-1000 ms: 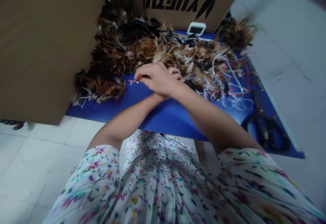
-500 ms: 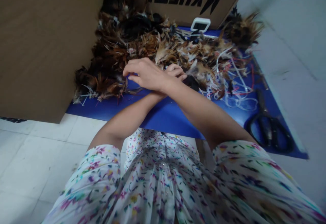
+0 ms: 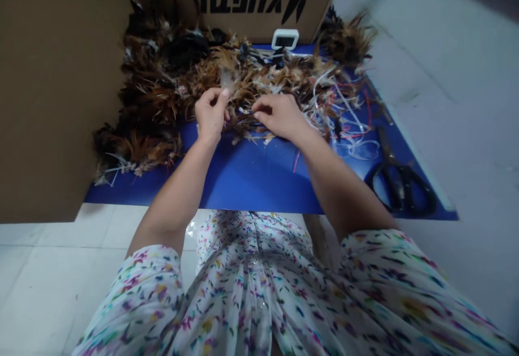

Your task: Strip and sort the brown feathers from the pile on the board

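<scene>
My left hand (image 3: 211, 114) is over the near edge of a heap of brown and black feathers (image 3: 162, 96). Its thumb and fingers are pinched on a pale, fluffy feather (image 3: 227, 79) that points up from the tips. To its right, my right hand (image 3: 280, 114) hovers low over the same heap, fingers curled and thumb close to the index finger. What lies between those fingertips, if anything, is too small to make out. Between the hands, loose dark feathers (image 3: 247, 123) lie on the blue board (image 3: 259, 178).
Black-handled scissors (image 3: 399, 183) lie at the board's right. White and red ties (image 3: 348, 113) tangle beside my right hand. A small white display device (image 3: 285, 39) stands behind the heap, before a printed cardboard box (image 3: 259, 18). Another cardboard panel (image 3: 52, 102) rises on the left.
My forearms were crossed, the right over the left; now they are apart, each hand on its own side. A pale feather now shows in my left hand. The view has shifted right.
</scene>
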`<state>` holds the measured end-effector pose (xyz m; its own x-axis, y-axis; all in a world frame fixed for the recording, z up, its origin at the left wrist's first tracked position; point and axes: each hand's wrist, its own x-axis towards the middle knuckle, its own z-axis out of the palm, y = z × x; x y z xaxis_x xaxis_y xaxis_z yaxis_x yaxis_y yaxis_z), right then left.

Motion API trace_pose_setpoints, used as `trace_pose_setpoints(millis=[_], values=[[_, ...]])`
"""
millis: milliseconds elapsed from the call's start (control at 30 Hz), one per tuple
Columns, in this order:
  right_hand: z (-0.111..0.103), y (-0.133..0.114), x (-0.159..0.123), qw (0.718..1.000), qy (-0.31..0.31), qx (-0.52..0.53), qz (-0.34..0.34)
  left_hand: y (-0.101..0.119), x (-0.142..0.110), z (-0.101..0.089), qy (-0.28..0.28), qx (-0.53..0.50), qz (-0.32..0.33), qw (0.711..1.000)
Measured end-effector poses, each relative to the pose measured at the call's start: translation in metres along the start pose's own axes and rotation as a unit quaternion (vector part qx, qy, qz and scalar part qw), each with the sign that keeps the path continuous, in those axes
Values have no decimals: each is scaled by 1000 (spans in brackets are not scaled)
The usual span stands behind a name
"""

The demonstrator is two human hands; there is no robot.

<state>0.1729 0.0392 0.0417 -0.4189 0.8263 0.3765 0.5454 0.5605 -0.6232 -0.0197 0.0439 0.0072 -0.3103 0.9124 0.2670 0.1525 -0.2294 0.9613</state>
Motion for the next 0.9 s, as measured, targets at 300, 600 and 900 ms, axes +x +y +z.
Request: trace_pose_setpoints(millis=[300,600,900], values=[[28,17,-8,995,-66,-78,-16,5,1,-5,12,13,22,1000],[39,8,-9,979,-120,-164,1,4,4,-7,11,-44,31,998],[27,15,-10,993,-61,-97,6,4,3,-7,-7,-24,26,999]])
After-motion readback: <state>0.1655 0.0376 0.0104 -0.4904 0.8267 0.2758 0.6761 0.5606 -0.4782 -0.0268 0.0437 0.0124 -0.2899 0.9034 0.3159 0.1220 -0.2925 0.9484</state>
